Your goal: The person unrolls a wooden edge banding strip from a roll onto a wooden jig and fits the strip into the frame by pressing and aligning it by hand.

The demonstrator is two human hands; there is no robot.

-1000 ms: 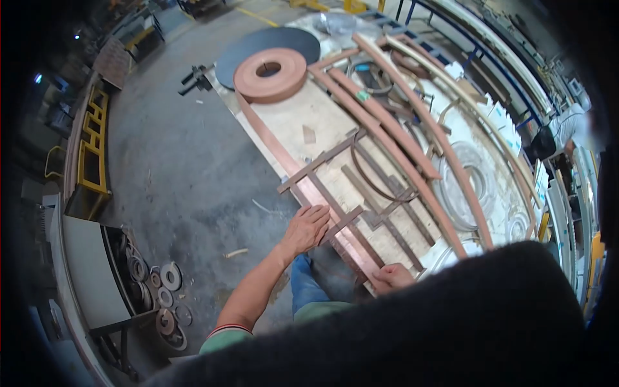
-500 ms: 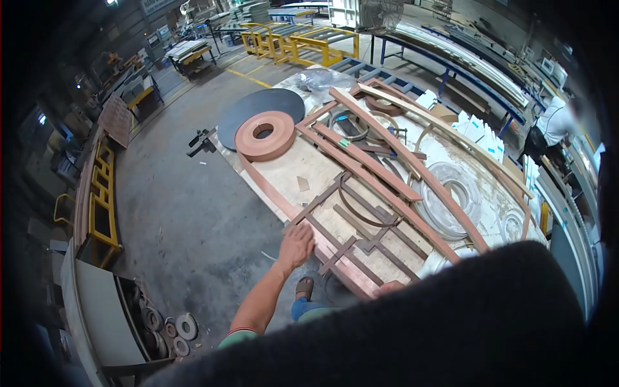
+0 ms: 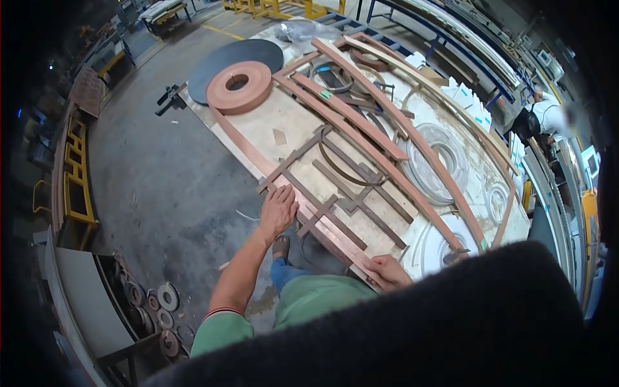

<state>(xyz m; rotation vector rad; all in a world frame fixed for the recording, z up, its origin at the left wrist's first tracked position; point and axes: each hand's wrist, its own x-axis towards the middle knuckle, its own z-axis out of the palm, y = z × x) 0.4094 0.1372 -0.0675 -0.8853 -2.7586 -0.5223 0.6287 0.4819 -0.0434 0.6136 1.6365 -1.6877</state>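
The right hand (image 3: pixel 389 272) is nearest, its thumb and curled fingers clamped on the near end of a reddish wood-tone band (image 3: pixel 322 222), which lies along the left edge of a worktable (image 3: pixel 290 106). Farther along, the left hand (image 3: pixel 278 209) rests palm down on the same band, fingers together; whether they grip its edge, I cannot tell. Two dark brown crossbars (image 3: pixel 314 215) lie across the band, one on the near side of the left hand and the other just beyond it. Right of these, brown angle pieces and slats (image 3: pixel 374 216) lie on the tabletop, with a curved strip (image 3: pixel 335 169) among them. Long reddish wood-tone lengths (image 3: pixel 403 174) stretch over the right half, beside a pale coil (image 3: pixel 419 169). Past the left hand, the band runs up to a large roll (image 3: pixel 240 102) lying flat, partly over a dark round disc (image 3: pixel 205 63). In the right background, a person in a white top (image 3: pixel 551 119) bends forward.
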